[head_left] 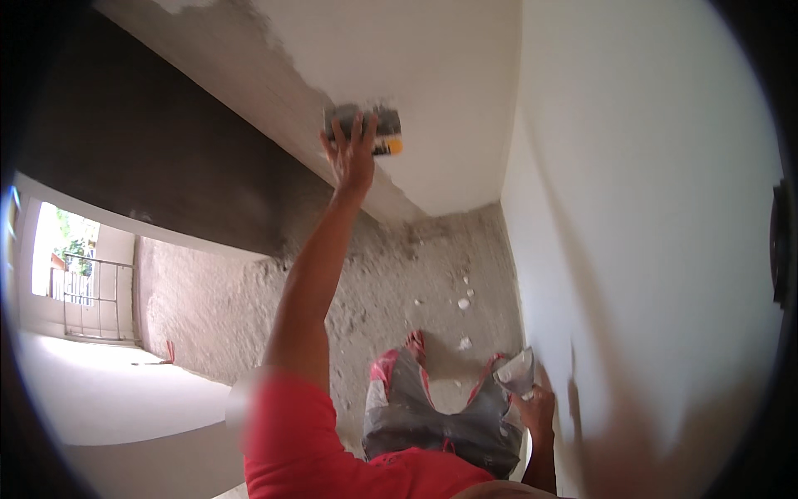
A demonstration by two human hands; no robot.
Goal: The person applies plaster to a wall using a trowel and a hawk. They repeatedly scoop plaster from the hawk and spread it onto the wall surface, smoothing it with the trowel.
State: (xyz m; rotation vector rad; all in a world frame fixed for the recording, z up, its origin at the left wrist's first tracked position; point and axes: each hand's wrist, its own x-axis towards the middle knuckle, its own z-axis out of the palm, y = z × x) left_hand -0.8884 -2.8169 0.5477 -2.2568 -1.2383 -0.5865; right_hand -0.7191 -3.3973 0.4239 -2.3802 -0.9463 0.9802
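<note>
My left hand point(353, 158) is stretched up and forward to the wall, its fingers spread over a wide putty knife point(389, 125). The knife has a grey, smeared blade and a black-and-yellow edge, and its blade lies against the pale wall point(449, 108). Beside it, darker grey patches border the smooth, light coating. Down by my right thigh, my right hand point(536, 409) grips a second putty knife point(517, 374). Its broad, roughly triangular blade points upward and carries pale filler. My hand partly hides this knife's handle.
A smooth white wall point(632, 191) rises close on my right. The rough grey floor point(374, 299) has scattered white lumps point(464, 303). A dark band point(183, 150) runs along the left of the wall. Farther left are an opening with a metal railing point(98, 287) and a small red object point(170, 353).
</note>
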